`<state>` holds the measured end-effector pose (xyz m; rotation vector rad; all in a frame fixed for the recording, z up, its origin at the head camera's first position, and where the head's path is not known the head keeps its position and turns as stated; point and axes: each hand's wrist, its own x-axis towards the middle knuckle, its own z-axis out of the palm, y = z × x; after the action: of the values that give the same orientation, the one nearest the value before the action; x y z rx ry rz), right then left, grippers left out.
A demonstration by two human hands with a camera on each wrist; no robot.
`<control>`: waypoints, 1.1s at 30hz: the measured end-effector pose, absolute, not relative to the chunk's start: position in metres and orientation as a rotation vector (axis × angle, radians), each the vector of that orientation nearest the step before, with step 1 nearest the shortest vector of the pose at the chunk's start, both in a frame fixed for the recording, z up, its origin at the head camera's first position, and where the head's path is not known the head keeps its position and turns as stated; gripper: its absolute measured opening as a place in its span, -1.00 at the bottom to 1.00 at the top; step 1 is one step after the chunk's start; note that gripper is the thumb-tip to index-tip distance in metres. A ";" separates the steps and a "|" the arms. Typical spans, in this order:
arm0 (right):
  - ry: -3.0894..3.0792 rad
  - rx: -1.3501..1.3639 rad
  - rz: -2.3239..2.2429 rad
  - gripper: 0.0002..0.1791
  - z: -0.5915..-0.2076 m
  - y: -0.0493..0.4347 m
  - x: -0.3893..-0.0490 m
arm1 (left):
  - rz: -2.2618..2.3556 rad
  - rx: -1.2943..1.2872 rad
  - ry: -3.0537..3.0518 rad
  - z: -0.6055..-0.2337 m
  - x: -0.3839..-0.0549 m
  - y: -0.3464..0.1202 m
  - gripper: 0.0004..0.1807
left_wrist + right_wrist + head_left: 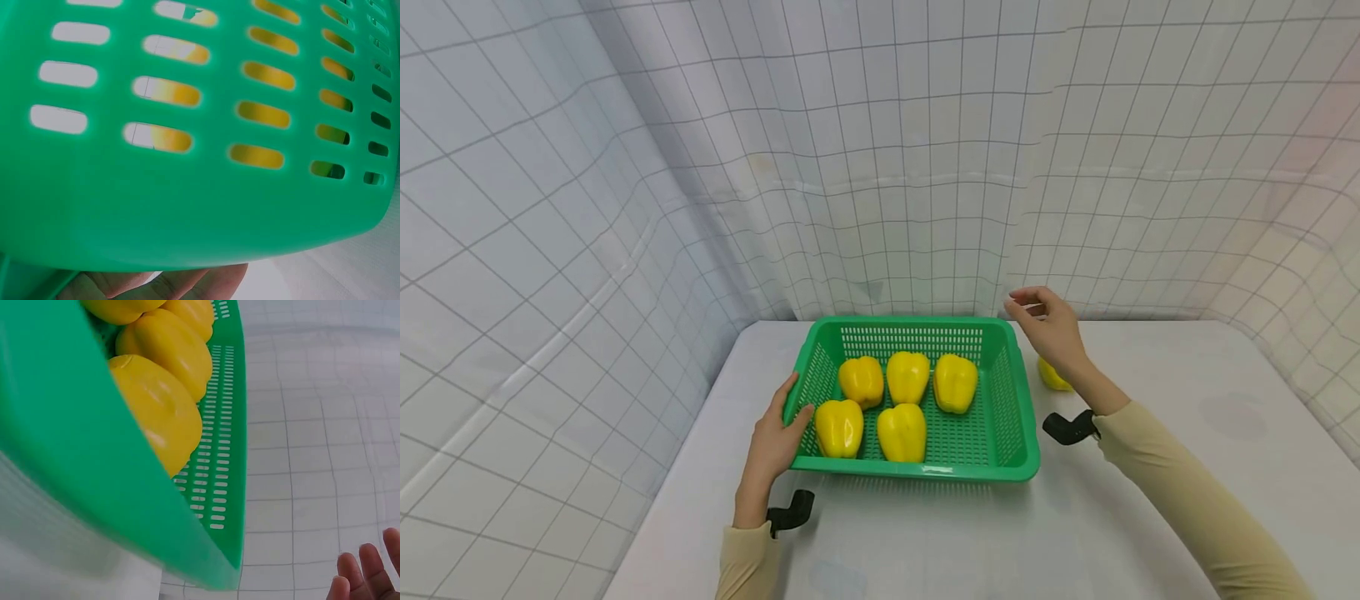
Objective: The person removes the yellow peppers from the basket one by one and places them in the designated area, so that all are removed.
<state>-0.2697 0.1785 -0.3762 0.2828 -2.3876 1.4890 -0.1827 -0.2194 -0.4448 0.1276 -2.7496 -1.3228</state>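
Observation:
A green plastic basket [917,472] with slotted walls holds several yellow bell peppers [902,433]. My left hand [775,442] grips its left rim, thumb over the inner side. In the left wrist view, fingers [215,284] curl at the basket's edge, with pepper yellow showing through the slots. Beyond the basket's far right corner, my right hand [1048,325] is raised in the air with loosely bent fingers and nothing in them. Partly hidden behind the right wrist, another yellow bell pepper [1051,377] lies on the table outside the basket.
The white table [1187,417] carries the basket and the loose pepper. White grid-patterned curtains [917,167] hang along the back and both sides. A black wrist mount [1069,427] sits under the right wrist, and a similar one [792,510] is on the left.

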 end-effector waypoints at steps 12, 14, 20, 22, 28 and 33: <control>-2.805 0.528 1.444 -0.42 -0.362 0.150 -0.270 | -1.317 0.129 -2.747 -0.442 -0.181 -0.220 -0.33; -2.876 0.552 1.417 -0.36 -0.363 0.146 -0.272 | -1.317 0.128 -2.745 -0.442 -0.181 -0.220 -0.34; -3.053 0.585 1.319 -0.27 -0.366 0.136 -0.280 | -1.330 0.135 -2.748 -0.443 -0.181 -0.220 -0.34; -3.093 0.586 1.305 -0.26 -0.368 0.133 -0.282 | -1.335 0.141 -2.752 -0.443 -0.181 -0.220 -0.34; -3.177 0.584 1.253 -0.21 -0.373 0.126 -0.287 | -1.340 0.134 -2.744 -0.444 -0.182 -0.219 -0.34; -3.230 0.549 1.247 -0.20 -0.380 0.122 -0.292 | -1.366 0.131 -2.729 -0.444 -0.183 -0.219 -0.35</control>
<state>-0.2916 0.1219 -0.3798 0.5485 -3.2302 1.2469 -0.1825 -0.2186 -0.4441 0.1308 -2.7294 -1.3662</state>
